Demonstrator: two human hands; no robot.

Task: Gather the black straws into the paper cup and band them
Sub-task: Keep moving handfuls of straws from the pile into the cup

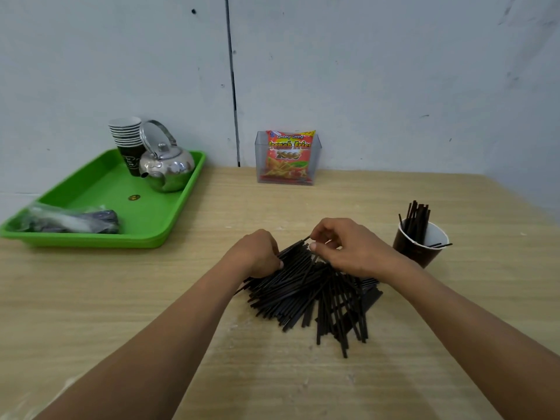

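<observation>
head view: the left hand has its grip curled round a bunch of straws heaped mid-frame on the counter; the right hand pinches a few. the paper cup, at right, holds some. a slack grip could scatter them.

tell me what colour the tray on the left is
Bright green tray, seen in the head view.

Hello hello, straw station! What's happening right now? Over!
Both busy: left hand and right hand gripping black straws at pile's far end. Right of them, paper cup, some straws already inside. Path to cup clear.
</observation>
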